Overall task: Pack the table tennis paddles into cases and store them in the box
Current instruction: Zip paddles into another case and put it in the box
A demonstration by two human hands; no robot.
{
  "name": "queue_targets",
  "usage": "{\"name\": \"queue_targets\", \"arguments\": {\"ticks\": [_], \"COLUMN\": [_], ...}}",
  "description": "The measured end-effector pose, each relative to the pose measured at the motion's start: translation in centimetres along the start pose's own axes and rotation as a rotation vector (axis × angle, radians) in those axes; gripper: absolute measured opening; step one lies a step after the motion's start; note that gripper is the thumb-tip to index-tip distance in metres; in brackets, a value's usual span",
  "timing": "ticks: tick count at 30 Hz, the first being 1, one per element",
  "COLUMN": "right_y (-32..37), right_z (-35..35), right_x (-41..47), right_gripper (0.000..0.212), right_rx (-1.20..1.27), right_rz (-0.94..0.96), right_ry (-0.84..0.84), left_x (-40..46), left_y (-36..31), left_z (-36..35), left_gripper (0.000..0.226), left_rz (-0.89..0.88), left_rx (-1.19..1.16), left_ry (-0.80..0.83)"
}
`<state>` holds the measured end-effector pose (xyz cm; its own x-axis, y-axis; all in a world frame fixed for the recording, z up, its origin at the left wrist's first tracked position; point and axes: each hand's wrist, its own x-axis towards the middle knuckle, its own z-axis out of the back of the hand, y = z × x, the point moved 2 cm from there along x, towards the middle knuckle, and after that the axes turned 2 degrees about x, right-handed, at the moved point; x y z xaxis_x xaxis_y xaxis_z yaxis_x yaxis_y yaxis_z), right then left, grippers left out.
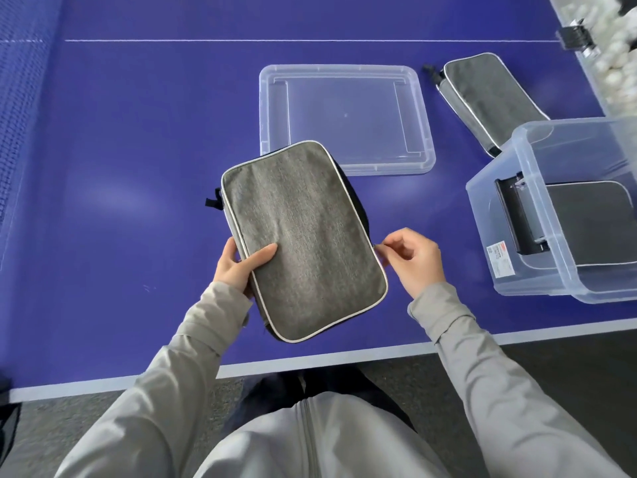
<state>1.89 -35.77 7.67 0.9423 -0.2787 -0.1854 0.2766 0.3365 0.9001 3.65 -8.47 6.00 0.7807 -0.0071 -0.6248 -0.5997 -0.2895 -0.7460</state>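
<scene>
A grey fabric paddle case (303, 239) with pale piping is held tilted above the near part of the blue table tennis table (138, 167), its long side running from upper left to lower right. The left hand (238, 267) grips its near left edge, thumb lying flat on the top face and fingers curled underneath. The right hand (413, 260) sits at the case's right edge, thumb and forefinger pinched together on what looks like the zip pull at the lower right side; the pull itself is too small to make out. A black loop sticks out at the case's upper left corner.

Just behind the case lies a clear plastic lid (344, 119), flat on the table. To the right stands a clear storage box (517, 257), with a second grey case (593, 222) lying inside. A third grey case (493, 98) lies on the table behind the box, partly hidden by its rim. White balls (617, 63) fill a container at the far right edge.
</scene>
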Motion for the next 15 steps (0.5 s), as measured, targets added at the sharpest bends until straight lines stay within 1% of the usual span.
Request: {"name": "queue_targets", "arguments": {"ticks": [5,8,11,15], "right_y": [2.3,3.3,4.2,5.4], "right_z": [-0.6,-0.6,-0.5,0.2], "right_x": [1.2,2.1,2.9,4.2], "right_gripper": [0.026,0.027,0.026,0.026], "right_rx": [0.102,0.098,0.127,0.207], "right_rz": [0.043,0.064,0.047,0.04], "right_ry": [0.079,0.087,0.057,-0.038], "left_x": [0.2,0.4,0.5,0.6], "left_y": [-1.2,-1.9,-2.7,-4.0], "left_z": [0.7,1.2,1.8,2.6], "left_gripper": [0.05,0.063,0.063,0.063], "left_rz": [-0.066,-0.087,-0.116,-0.154], "left_rx": [0.087,0.19,0.3,0.517], "left_ry": [0.129,0.213,0.288,0.379]}}
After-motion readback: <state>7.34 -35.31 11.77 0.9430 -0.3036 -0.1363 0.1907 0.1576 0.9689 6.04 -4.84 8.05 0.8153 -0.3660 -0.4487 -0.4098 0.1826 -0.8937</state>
